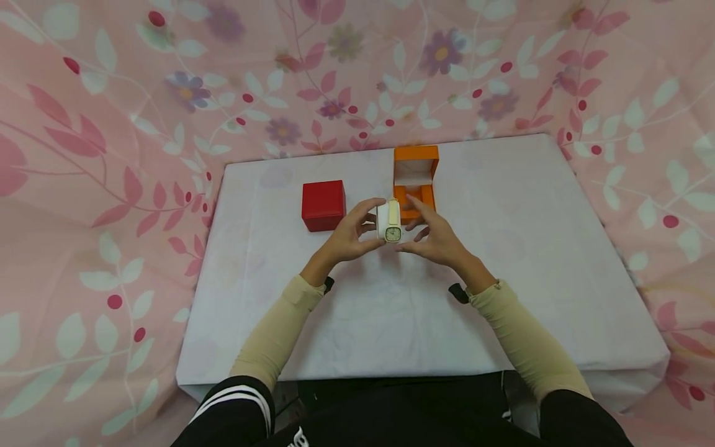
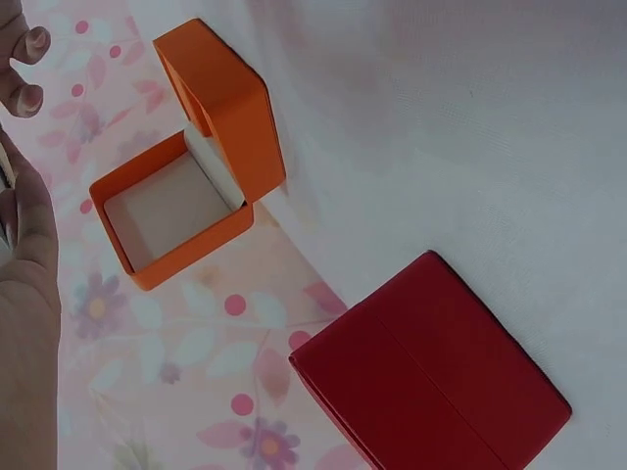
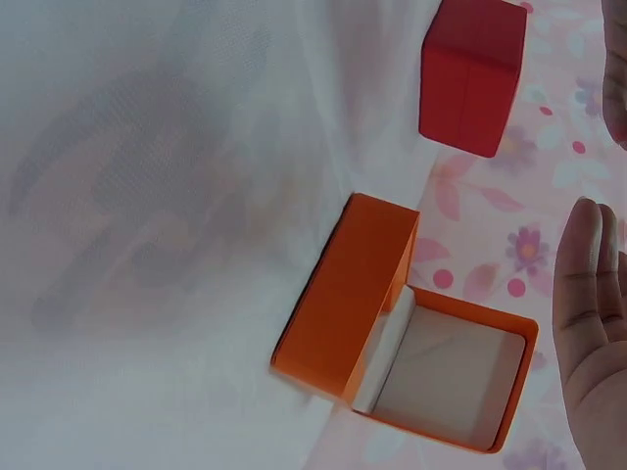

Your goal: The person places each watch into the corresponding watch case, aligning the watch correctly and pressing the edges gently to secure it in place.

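Setting: a pink floral backdrop is hanging behind and along both sides of a table, which is carrying a white cover. Two boxes are sitting toward the far edge.

Progress, by judgement: the opening of the orange box is looking complete, its lid standing raised on the hinge with a pale lining showing. The watch is not lying inside that box; its handling is appearing to be midway, since it is being held up rather than resting on the cover. Setting it down is remaining undone. The red box is standing closed, left of the orange one, with neither hand touching it.

Position: the watch is lying along a white cushion, dial toward the wearer and pale strap running away, just in front of the orange box and between the two hands.

Hands: the left hand is grasping the cushion from its left side, fingers at the far end and thumb at the near end. The right hand is hovering just beside the right edge, fingers extended and thumb apart, apparently gripping nothing; whether its thumb is touching the cushion, cannot tell.
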Available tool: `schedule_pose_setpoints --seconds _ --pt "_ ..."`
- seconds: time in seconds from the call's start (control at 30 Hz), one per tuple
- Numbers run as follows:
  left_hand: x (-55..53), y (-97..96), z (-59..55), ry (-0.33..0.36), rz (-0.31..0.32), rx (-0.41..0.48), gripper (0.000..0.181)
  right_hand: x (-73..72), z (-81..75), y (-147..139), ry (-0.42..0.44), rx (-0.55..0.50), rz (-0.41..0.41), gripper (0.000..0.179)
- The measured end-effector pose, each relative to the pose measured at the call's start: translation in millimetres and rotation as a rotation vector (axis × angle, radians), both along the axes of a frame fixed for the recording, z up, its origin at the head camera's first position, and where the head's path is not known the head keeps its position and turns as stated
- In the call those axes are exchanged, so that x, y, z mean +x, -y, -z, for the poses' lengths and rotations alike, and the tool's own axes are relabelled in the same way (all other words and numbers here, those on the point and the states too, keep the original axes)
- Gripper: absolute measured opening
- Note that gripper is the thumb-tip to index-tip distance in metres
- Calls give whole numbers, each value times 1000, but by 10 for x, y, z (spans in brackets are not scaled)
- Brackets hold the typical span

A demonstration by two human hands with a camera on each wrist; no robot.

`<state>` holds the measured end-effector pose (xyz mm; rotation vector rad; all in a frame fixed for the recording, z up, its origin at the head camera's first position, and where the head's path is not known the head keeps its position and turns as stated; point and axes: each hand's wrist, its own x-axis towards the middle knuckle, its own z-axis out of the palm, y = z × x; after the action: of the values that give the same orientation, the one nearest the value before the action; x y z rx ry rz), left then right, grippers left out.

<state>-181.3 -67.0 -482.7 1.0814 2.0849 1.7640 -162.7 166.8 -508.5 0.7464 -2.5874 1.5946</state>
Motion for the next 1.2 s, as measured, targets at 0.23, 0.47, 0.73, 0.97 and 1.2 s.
schedule_pose_setpoints --seconds 0.23,0.47,0.73,0.97,1.2 --pt "39 3 -22 21 -15 -40 75 -4 11 27 28 -20 -30 96" --pt "41 6 3 32 6 -43 78 -7 4 39 82 -35 -55 98" --pt "34 11 25 43 24 -35 79 -32 7 24 60 -28 -80 97" --pt "48 16 9 48 11 -56 80 -37 -1 30 71 -5 -82 94" --pt "89 10 -16 32 12 -50 79 73 -220 83 102 -24 -93 89"
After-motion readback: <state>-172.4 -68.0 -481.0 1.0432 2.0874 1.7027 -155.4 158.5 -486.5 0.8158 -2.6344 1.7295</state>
